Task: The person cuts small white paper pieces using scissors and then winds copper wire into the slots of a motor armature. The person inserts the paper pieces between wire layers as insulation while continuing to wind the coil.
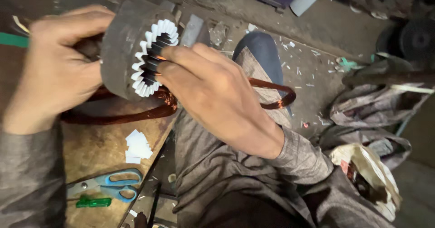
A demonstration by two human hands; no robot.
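Two hands worked one motor stator (124, 51), a grey cylinder held above the wooden bench (97, 148), its axis tilted so the open bore faced down-right toward the person. The left hand (54, 69) gripped its outer shell; the right hand (213, 92) pinched copper wire (149, 112) at the white slot liners (154, 33). Blue-handled scissors (108, 185) lay below.
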